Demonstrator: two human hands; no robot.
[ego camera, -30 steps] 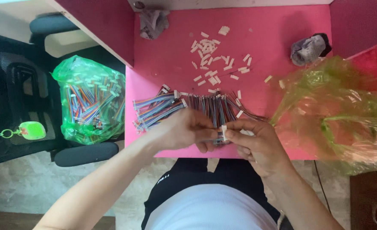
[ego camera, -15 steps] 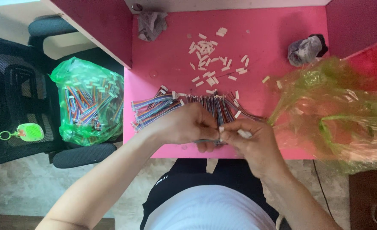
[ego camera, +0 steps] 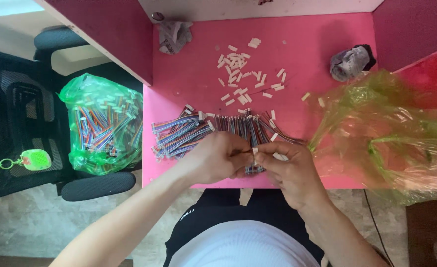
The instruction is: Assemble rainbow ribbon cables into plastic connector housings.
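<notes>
**Two hands meet over a small connector at the near edge of the pink table**

The right hand (ego camera: 290, 165) has its thumb and forefinger pressed together on a small white connector (ego camera: 254, 151), which sits at the very tips of the fingers, on the side facing the other hand. The left hand (ego camera: 221, 157) is curled, its fingers closed around a thin wire lead (ego camera: 242, 152) that pokes out toward the connector. The lead's long axis runs roughly level, from one hand across to the other, and its end appears to touch the connector; whether it sits inside I cannot tell. Both hands are equally near the piece, fingertips almost touching, with wrists angled inward from the near edge of the table and forearms coming up from the person's lap.

Just beyond the hands, further onto the pink table (ego camera: 297, 44), lies a spread bundle of coloured wires (ego camera: 198, 129), fanned out with their length running sideways. Beyond that, toward the middle of the table, loose white connectors (ego camera: 240, 74) are scattered. A crumpled grey cloth (ego camera: 349, 62) lies at the far right of the table, another crumpled scrap (ego camera: 174, 34) at its far left corner. A yellow-green plastic bag (ego camera: 391, 133) drapes over the table's right edge. Off the table's left edge, a green bag of wires (ego camera: 102, 123) rests on a black chair (ego camera: 25, 113).
</notes>
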